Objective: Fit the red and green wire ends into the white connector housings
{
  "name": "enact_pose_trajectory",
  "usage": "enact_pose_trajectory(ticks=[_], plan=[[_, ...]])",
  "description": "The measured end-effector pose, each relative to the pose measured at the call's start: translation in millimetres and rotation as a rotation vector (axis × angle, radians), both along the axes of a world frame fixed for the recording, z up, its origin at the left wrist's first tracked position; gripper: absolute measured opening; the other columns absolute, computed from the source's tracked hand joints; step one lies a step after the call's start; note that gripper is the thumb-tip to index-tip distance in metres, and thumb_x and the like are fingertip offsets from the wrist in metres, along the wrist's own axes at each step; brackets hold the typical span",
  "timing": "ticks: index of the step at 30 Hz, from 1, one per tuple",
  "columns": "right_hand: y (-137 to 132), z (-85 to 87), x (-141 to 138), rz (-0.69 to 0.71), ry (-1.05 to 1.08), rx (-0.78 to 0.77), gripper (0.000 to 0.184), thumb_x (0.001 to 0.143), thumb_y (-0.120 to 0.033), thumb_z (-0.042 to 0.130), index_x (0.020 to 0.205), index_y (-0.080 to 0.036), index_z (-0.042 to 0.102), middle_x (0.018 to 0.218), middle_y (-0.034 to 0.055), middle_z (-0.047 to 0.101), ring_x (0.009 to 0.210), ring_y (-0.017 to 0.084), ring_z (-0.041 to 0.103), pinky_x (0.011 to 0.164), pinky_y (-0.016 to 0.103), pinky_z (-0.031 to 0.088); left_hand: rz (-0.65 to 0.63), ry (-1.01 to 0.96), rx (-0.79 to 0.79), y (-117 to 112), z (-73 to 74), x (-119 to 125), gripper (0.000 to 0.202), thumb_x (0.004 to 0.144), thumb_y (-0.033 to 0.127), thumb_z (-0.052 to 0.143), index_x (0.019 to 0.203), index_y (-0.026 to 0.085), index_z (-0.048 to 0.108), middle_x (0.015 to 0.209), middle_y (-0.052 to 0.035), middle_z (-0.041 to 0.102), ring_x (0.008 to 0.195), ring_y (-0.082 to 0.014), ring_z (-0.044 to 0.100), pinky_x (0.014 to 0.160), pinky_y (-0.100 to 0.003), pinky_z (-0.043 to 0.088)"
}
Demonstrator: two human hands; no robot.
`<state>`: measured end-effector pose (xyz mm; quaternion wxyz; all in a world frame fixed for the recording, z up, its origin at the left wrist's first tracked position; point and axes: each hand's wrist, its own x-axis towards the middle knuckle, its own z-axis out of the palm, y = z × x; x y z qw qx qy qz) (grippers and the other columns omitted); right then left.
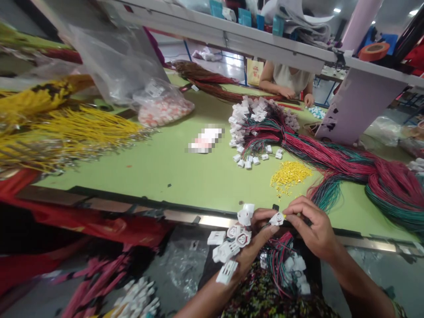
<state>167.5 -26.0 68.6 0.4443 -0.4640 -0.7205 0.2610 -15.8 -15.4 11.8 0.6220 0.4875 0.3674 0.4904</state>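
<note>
Between thumb and fingers, my left hand grips a white wire connector, its open face turned up. Several more white connectors hang over the back of that hand and wrist. My right hand is closed in a pinch on a small yellow piece at the connector's right edge; whether it is inside the connector cannot be made out. Red, green and black wires with white connectors lie in my lap below. Just beyond my hands, a heap of small yellow pieces sits on the green table.
A thick bundle of red and green wires with white connectors crosses the table's right side. Yellow wires lie at left, near a plastic bag of orange-white parts. A shelf spans above. Another person sits across.
</note>
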Motion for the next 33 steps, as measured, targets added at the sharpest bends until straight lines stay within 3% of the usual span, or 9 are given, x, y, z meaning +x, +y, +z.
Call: enact_pose_trajectory(ticks=[6, 16, 28, 33], plan=[[-7, 3.4, -3, 0.005, -0.119, 0.137, 0.017, 0.100, -0.014, 0.058, 0.108, -0.026, 0.068, 0.092, 0.0039, 0.068, 0.086, 0.020, 0.064, 0.077, 0.034, 0.053, 0.076, 0.034, 0.162, 1, 0.5, 2, 0.012, 0.086, 0.026, 0.075, 0.098, 0.024, 0.076, 0.102, -0.0056, 0.073, 0.096, -0.0219, 0.065, 0.087, -0.037, 0.054], [-8, 6.8, -4, 0.044, -0.191, 0.182, 0.021, 0.099, -0.013, 0.057, 0.110, -0.027, 0.067, 0.092, 0.0038, 0.069, 0.085, 0.021, 0.064, 0.076, 0.036, 0.053, 0.083, 0.083, 0.289, 3, -22.0, 1, 0.020, 0.088, 0.030, 0.075, 0.108, 0.031, 0.078, 0.104, -0.0064, 0.073, 0.101, -0.0246, 0.067, 0.092, -0.043, 0.053], [-5, 6.3, -1, 0.044, -0.064, 0.021, 0.014, 0.096, -0.017, 0.063, 0.098, -0.025, 0.073, 0.090, 0.0041, 0.070, 0.084, 0.020, 0.066, 0.078, 0.035, 0.056, 0.138, 0.125, 0.327, 4, -22.7, 2, 0.019, 0.086, 0.036, 0.075, 0.103, 0.029, 0.080, 0.102, -0.0077, 0.076, 0.094, -0.0251, 0.070, 0.086, -0.043, 0.058], [-3, 4.7, 1, 0.019, 0.000, -0.110, 0.004, 0.094, -0.022, 0.068, 0.094, -0.024, 0.071, 0.086, 0.0016, 0.068, 0.076, 0.016, 0.062, 0.068, 0.028, 0.051, 0.102, 0.174, 0.322, 2, -16.2, 1, 0.018, 0.088, 0.033, 0.075, 0.105, 0.030, 0.081, 0.103, -0.0072, 0.077, 0.095, -0.0254, 0.072, 0.085, -0.041, 0.059]])
